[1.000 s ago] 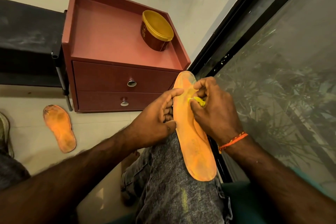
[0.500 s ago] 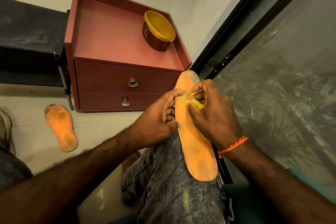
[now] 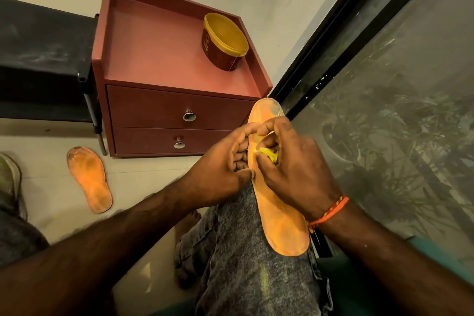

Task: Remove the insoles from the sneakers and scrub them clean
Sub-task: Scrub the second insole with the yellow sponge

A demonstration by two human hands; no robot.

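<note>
Insole lies along the thigh, between both hands; it looks light and floppy, so bracing its edge seems wise. Left hand pinches the near edge, fingers curled underneath. Right hand is bunched round a yellow cloth, pressing it down.

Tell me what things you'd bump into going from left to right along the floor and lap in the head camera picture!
Worn greyish sneaker at the frame edge → dirty orange insole lying flat on the floor tiles → left hand gripping the edge of the long orange insole on the lap → right hand pinching a small yellow scrubbing cloth → dusty glass window.
</note>
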